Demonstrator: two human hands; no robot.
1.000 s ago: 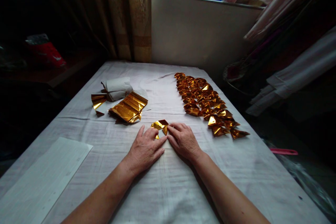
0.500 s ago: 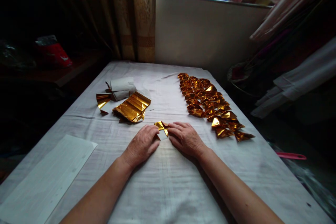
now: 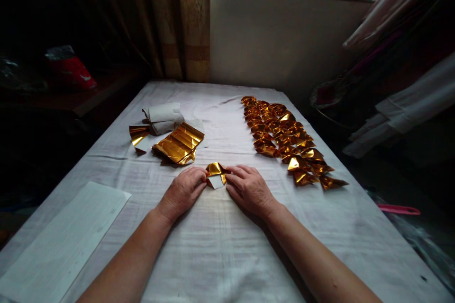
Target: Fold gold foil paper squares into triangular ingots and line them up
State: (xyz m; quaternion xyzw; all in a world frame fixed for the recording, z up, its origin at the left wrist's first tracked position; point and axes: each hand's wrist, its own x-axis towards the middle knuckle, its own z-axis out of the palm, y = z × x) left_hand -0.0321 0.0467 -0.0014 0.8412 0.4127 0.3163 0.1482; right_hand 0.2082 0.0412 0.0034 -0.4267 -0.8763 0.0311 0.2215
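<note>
Mid-fold on one gold foil paper [image 3: 215, 171], lying on the white-clothed table [image 3: 227, 246] between my hands. My left hand [image 3: 181, 191] pinches its left edge, my right hand [image 3: 249, 188] pins the right corner with its fingertips. Looks like a crease step; next calls for pressing it flat. Finished folded pieces [image 3: 289, 144] lie in rows to the right, flat foil stack [image 3: 178, 144] to the left.
</note>
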